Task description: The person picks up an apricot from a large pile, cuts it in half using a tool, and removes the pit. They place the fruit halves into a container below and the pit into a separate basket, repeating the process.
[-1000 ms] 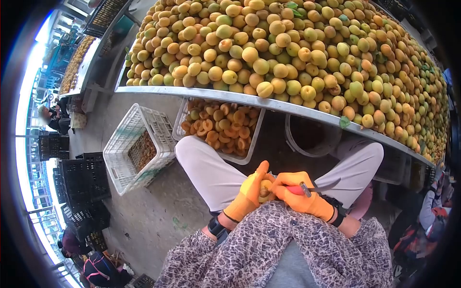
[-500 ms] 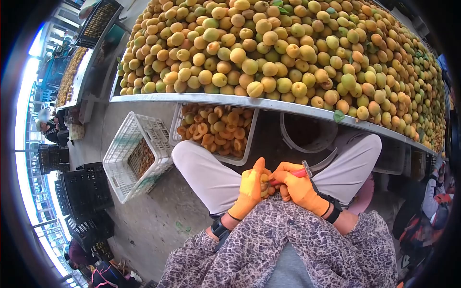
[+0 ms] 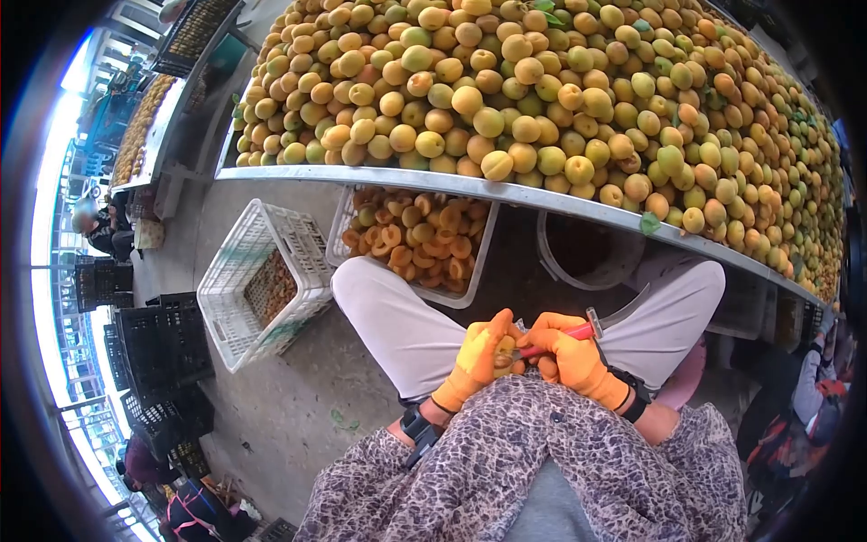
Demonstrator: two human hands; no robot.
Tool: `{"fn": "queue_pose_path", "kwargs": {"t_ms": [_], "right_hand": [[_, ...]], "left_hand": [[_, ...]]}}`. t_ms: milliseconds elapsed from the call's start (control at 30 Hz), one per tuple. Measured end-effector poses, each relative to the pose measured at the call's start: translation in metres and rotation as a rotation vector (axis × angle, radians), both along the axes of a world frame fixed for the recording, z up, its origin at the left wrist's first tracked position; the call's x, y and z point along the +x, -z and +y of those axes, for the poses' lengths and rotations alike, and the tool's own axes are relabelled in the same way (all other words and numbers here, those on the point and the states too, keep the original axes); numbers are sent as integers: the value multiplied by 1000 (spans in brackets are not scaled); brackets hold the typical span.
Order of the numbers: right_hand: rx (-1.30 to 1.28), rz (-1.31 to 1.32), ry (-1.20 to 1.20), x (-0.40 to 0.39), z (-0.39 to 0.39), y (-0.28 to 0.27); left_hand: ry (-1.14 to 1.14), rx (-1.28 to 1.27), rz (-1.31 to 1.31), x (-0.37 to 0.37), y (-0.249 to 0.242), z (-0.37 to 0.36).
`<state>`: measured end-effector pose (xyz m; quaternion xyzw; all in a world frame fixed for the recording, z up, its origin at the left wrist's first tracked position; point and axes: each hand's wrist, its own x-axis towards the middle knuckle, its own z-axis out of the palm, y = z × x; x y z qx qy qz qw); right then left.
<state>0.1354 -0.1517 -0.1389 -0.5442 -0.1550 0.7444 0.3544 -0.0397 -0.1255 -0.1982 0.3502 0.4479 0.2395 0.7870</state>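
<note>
My left hand [image 3: 481, 355], in an orange glove, is closed on a yellow apricot [image 3: 504, 352] above my lap. Beside it, my right hand [image 3: 571, 359], gloved in orange too, grips a red-handled tool [image 3: 578, 331] whose metal tip points at the fruit. The two hands almost touch. Beyond my knees is a white crate [image 3: 470, 287] of apricots, many of them halved. Whole apricots [image 3: 542, 99] are heaped on the metal-edged table [image 3: 433, 182] in front of me.
A white basket [image 3: 226, 298] with small brown pieces stands left of my legs. A round tub [image 3: 578, 275] sits under the table. Black crates [image 3: 163, 352] are stacked at the left. Co-workers [image 3: 817, 388] sit at the right and the far left.
My hands have shifted slightly right and down in view, and the red tool is tilted more visibly. The fruit in my left hand shows more. The whole scene has shifted a little with my head.
</note>
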Motion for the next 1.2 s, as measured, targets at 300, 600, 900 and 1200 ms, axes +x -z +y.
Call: {"fn": "queue_pose_path", "kwargs": {"t_ms": [300, 600, 900, 1200], "right_hand": [[5, 27, -20, 0, -3, 4], [-15, 9, -8, -3, -1, 3], [50, 44, 212, -11, 5, 29], [9, 67, 307, -17, 12, 45]], "left_hand": [[90, 594, -24, -2, 21, -4], [-188, 1042, -26, 9, 4, -3], [-493, -102, 75, 31, -6, 8], [-427, 211, 165, 34, 14, 18]]}}
